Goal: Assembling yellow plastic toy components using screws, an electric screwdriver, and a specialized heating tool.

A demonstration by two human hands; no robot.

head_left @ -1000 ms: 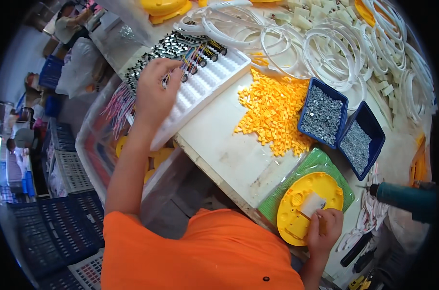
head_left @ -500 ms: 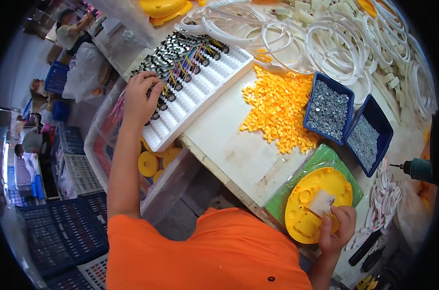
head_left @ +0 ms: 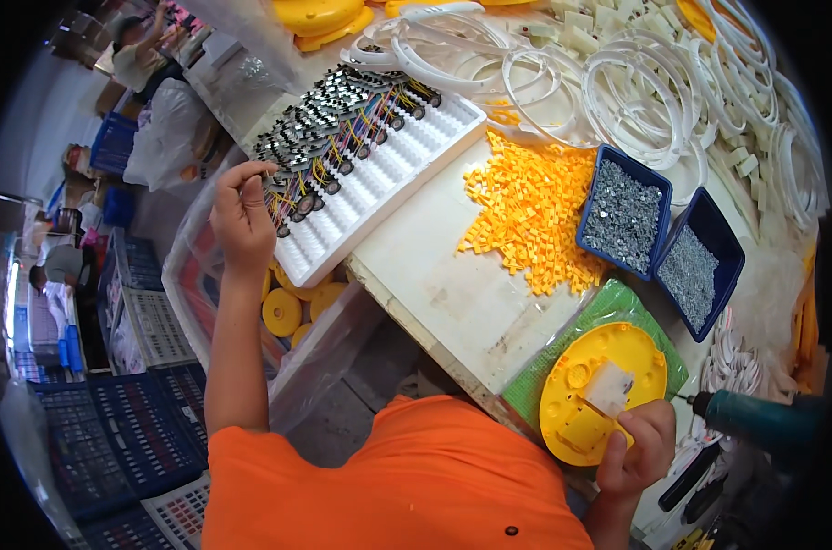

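My left hand (head_left: pixel 244 218) is at the left end of a white ribbed foam tray (head_left: pixel 393 188), with thumb and fingers pinched together beside a row of small circuit boards (head_left: pixel 319 119) with coloured wires and round black parts. What the pinch holds is too small to make out. At lower right, my right hand (head_left: pixel 640 446) grips the near edge of a whitish block-shaped part (head_left: pixel 608 389). That part lies inside a yellow oval plastic shell (head_left: pixel 562 376), which rests on a green pad (head_left: pixel 549 359).
Small yellow pieces (head_left: pixel 530 215) lie heaped mid-table. Blue bins of screws (head_left: pixel 622 215) and of small metal parts (head_left: pixel 689 270) stand right of them. White rings (head_left: pixel 640 101) fill the back. A power screwdriver (head_left: pixel 755 422) hangs at right. Below the tray's left end is a lined box with yellow discs (head_left: pixel 282 312).
My left hand has drawn left and slightly down off the boards, its fingers closing together. The screwdriver has swung down and left, nearer the yellow shell. My right hand has stayed nearly in place.
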